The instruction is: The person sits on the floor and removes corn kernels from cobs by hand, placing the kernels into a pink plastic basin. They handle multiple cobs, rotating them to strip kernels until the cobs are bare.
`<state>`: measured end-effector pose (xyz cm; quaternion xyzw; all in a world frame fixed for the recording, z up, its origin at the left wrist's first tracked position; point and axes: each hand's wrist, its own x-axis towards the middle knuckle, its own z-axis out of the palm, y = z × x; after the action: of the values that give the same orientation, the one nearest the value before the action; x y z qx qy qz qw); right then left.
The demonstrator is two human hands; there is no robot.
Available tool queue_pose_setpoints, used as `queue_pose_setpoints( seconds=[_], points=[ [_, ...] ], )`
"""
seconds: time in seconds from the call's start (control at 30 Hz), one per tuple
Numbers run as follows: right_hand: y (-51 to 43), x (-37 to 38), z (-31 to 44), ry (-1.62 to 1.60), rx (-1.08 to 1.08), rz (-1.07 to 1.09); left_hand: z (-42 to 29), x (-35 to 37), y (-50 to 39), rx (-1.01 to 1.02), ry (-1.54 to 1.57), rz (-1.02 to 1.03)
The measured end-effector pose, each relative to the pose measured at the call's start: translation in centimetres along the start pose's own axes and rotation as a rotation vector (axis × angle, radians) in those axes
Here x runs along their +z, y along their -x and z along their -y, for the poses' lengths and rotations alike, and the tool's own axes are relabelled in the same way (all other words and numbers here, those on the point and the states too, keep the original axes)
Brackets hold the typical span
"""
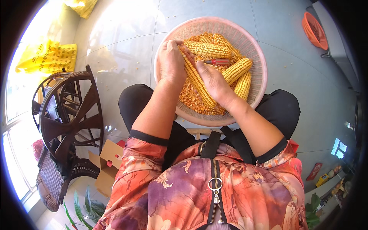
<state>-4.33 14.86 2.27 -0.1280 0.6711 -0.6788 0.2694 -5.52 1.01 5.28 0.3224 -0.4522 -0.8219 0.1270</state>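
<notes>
An ear of dried yellow corn point(198, 82) slants across a round pink plastic basket point(262, 83) in front of me. My left hand point(173, 61) grips the ear's upper end. Along its right side lies my right hand point(214, 82), thumb pointing up the ear and the other fingers largely hidden. A reddish strip without kernels shows near the upper end, between the hands. Just beyond my right thumb, a red-handled screwdriver point(220, 61) rests among the corn. Whole ears point(208, 49) fill the basket's far and right parts, and loose kernels point(192, 96) cover its bottom.
The basket sits at my knees, above a grey tiled floor point(281, 72) with scattered kernels. Dark rattan chairs point(72, 123) and an open cardboard box point(107, 164) are at left. Yellow printed bags point(54, 59) lie farther left. An orange basket point(314, 31) stands at far right.
</notes>
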Motion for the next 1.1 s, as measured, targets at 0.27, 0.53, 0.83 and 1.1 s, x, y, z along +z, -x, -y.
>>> queue_pose_setpoints(
  seconds=[0.27, 0.53, 0.83, 1.1],
  points=[
    [0.3, -0.1, 1.4, 0.190, 0.160, -0.006, -0.4, -0.8, -0.5, 0.080, -0.021, -0.032],
    [0.4, -1.0, 2.1, -0.155, 0.357, 0.039, -0.9, -0.3, -0.5, 0.039, 0.010, -0.057],
    [2.1, -0.1, 2.1, 0.255, -0.079, 0.008, -1.9, -1.4, -1.5, 0.072, 0.067, -0.113],
    [1.6, -1.3, 3.5, -0.188, 0.401, 0.128, -1.3, -1.5, -1.6, 0.096, 0.022, -0.080]
  ],
)
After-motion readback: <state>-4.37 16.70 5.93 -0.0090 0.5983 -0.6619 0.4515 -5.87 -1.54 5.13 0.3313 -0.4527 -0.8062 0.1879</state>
